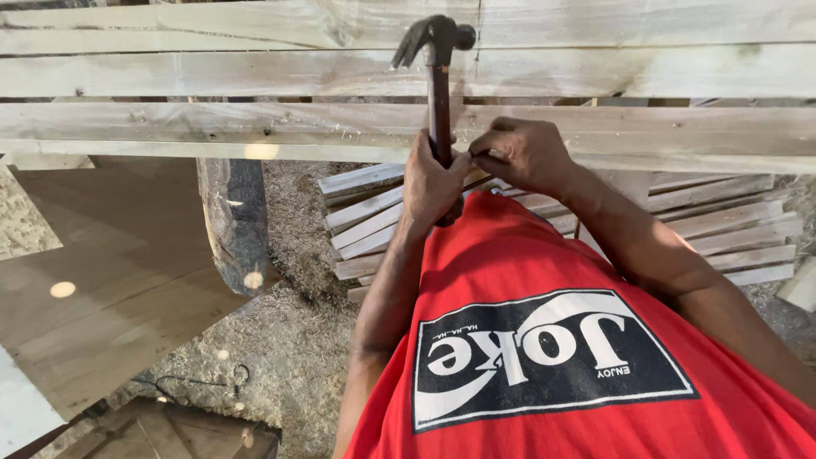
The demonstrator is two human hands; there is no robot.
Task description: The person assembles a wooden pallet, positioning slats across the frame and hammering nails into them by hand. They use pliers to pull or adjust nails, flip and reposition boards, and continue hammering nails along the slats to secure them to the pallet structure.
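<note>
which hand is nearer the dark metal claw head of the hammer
Left. The left hand grips the wooden handle directly below the dark metal claw hammer head. The right hand sits lower and to the right, by the pale wooden plank, pinching something small, not touching the hammer.

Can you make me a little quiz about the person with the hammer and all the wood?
1. True or false: the left hand grips the claw hammer by its handle, head up.
2. What is the right hand doing?
A. resting flat on the ground
B. pinching something small beside the hammer handle
C. holding a saw
3. Fill in: below the hands, on the sawdust-covered ground, lies a stack of wooden ____.

Key:
1. True.
2. B; what it pinches is too small to tell.
3. Slats. Long planks also run across in front of the person.
</note>
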